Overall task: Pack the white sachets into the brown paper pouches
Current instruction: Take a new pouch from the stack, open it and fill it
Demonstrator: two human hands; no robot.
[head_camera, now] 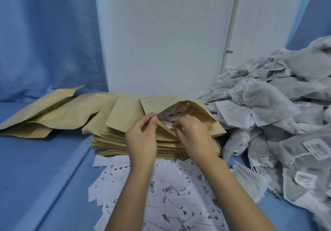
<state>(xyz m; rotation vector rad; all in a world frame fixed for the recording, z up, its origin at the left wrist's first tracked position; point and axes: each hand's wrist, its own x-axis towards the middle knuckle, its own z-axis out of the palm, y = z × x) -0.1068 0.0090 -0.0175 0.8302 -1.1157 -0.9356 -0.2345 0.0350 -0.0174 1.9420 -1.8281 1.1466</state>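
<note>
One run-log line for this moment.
left hand pinches brown paper pouch mouth open | right hand at mouth, grip blurred | white sachet inside | pouch atop pouch stack

1. the left hand (141, 137) is pinching the open brown pouch (200, 112) by its near edge.
2. the right hand (194, 134), blurred, is sitting at the pouch's mouth, where a white sachet (172, 113) is showing.
3. the pouch is lying on a stack of pouches (114, 137).

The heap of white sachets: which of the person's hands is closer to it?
Right. The right hand is at the mouth of the open pouch, on the side next to the heap of white sachets; the left hand pinches the pouch's edge, farther from the heap.
</note>
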